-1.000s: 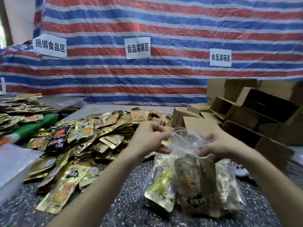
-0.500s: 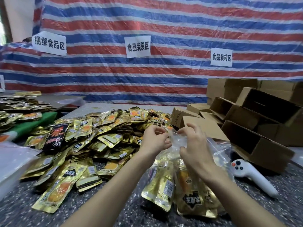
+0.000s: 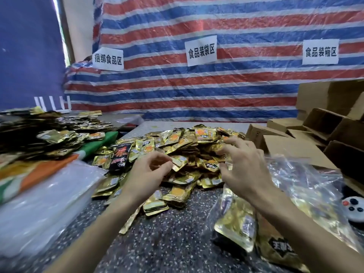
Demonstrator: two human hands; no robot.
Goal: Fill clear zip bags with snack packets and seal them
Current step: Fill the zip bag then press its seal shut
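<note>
One filled clear bag [image 3: 315, 194] lies at the table's [image 3: 167, 243] near right corner, long axis running near to far, with its empty top towards the cardboard boxes [image 3: 334, 125]. Both hands hover over the packet pile [image 3: 187, 138]. The left hand [image 3: 146, 174] is loosely curled and the right hand [image 3: 242, 166] spread, and neither plainly holds anything.

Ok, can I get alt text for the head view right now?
The left hand and right hand hover empty over a pile of gold snack packets on a speckled table. A filled clear zip bag lies at the right beneath the right forearm, with open cardboard boxes behind it.
</note>
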